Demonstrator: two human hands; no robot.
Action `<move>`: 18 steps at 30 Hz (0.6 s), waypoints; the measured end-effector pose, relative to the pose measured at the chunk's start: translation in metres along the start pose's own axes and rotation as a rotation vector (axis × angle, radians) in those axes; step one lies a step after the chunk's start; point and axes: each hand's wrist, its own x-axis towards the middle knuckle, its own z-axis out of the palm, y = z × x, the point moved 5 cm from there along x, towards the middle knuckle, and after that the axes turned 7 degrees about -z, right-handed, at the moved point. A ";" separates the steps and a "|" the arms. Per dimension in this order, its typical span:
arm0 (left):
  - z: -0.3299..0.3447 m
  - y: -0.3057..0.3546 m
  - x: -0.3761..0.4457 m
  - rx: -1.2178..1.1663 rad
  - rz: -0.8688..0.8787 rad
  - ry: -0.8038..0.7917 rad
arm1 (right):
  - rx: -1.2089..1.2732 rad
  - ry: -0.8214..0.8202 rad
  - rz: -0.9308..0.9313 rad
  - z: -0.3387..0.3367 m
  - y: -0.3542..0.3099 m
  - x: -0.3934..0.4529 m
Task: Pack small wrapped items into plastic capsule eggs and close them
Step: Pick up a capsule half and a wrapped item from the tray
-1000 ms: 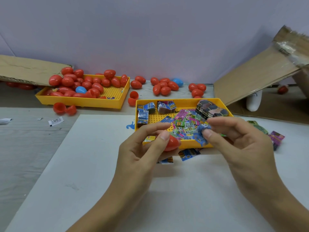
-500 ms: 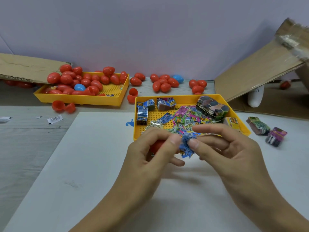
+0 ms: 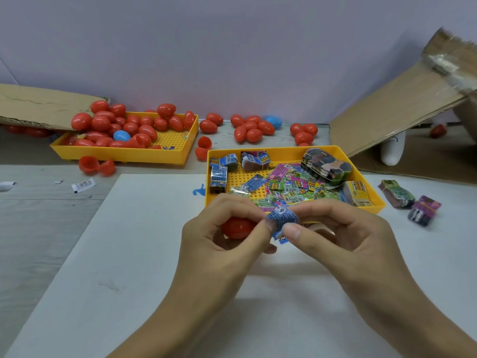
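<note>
Head view: your left hand [image 3: 222, 244] grips a red capsule egg [image 3: 237, 227], fingers curled round it, thumb tip touching a blue wrapped item [image 3: 281, 218]. Your right hand [image 3: 343, 236] pinches that same blue wrapped item between thumb and forefinger, just right of the egg. Both hands hover over a white board [image 3: 144, 254], near edge of the near yellow tray [image 3: 371, 202]. That tray holds loose coloured wrappers and small packs, with a dark bundle [image 3: 325, 168] at its far right corner. Far left, a second yellow tray [image 3: 165, 157] holds many red eggs and one blue egg [image 3: 121, 135]. More red eggs lie loose on the grey wood-look table [image 3: 33, 215] by the pale lilac wall [image 3: 232, 47]. Cardboard flap [image 3: 395, 109] leans at far right, another flat piece [image 3: 33, 104] at far left. Two small packs [image 3: 410, 202] sit on the board right of the near tray.
</note>
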 end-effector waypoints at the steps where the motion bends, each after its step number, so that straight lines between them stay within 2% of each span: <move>1: 0.001 0.000 0.000 -0.012 -0.007 -0.020 | 0.005 -0.017 0.005 0.001 0.001 0.000; 4: 0.003 -0.002 0.001 -0.090 -0.060 -0.091 | 0.101 -0.040 0.053 0.002 0.002 0.001; 7: 0.003 -0.003 0.001 -0.150 -0.112 -0.102 | 0.271 -0.070 0.198 0.002 0.009 0.001; 12: 0.001 -0.002 0.001 -0.049 -0.074 -0.051 | 0.455 -0.065 0.410 0.004 0.014 0.001; 18: 0.001 0.003 -0.005 0.044 0.044 0.008 | 0.581 -0.075 0.474 0.007 0.023 -0.001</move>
